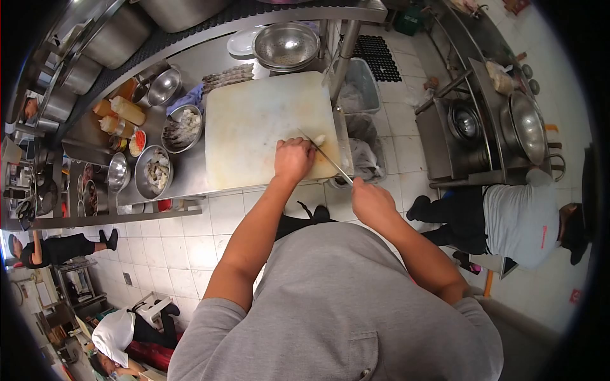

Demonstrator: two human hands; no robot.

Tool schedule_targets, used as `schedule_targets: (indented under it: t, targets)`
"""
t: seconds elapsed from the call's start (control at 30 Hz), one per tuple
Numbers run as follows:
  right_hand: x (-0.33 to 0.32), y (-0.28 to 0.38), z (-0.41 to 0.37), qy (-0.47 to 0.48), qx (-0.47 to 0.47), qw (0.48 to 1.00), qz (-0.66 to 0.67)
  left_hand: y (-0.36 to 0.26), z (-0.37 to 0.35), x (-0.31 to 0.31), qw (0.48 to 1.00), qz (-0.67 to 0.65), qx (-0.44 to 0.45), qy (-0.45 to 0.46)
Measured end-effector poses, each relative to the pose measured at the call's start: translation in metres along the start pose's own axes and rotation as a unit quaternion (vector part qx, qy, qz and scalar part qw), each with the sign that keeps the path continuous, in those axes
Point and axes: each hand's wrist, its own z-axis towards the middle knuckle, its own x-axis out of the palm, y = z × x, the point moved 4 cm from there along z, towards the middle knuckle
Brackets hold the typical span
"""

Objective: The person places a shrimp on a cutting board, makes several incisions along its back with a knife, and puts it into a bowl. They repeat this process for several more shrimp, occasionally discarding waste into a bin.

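Observation:
A large white cutting board (254, 120) lies on the steel counter. Near its right front part my right hand (373, 202) is closed round the handle of a knife (332, 160), whose blade points up and left over the board. My left hand (294, 159) rests on the board just left of the blade, its fingers curled; whatever may be under them is hidden. A small whitish piece (319, 139) lies right of the blade near its tip. Left of the board stand a bowl of shrimp (183, 129) and a second bowl with shrimp pieces (154, 171).
Colanders (286, 46) and a row of shrimp (227, 77) sit behind the board. Squeeze bottles (127, 110) stand at the left. Bins (361, 86) are beside the counter's right end. One person (521, 216) stands at the right, others at the left.

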Motion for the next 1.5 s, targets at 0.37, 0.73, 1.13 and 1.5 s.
schedule_targets:
  t: [0.37,0.73,1.13,1.5]
  targets:
    - [-0.005,0.002,-0.007,0.029,0.015,0.999,0.006,0.003,-0.001,0.0,1.0,-0.009,-0.022,0.007]
    - [0.003,-0.008,-0.004,0.005,-0.007,1.0,0.025,0.005,-0.005,0.001,0.999,-0.023,-0.02,-0.014]
    - [-0.005,-0.013,0.004,-0.012,0.025,0.999,0.036,0.012,-0.02,0.004,0.99,-0.094,-0.007,-0.101]
    - [-0.003,0.009,0.004,-0.006,-0.012,1.0,0.003,0.015,-0.021,-0.004,0.995,-0.069,-0.028,-0.059]
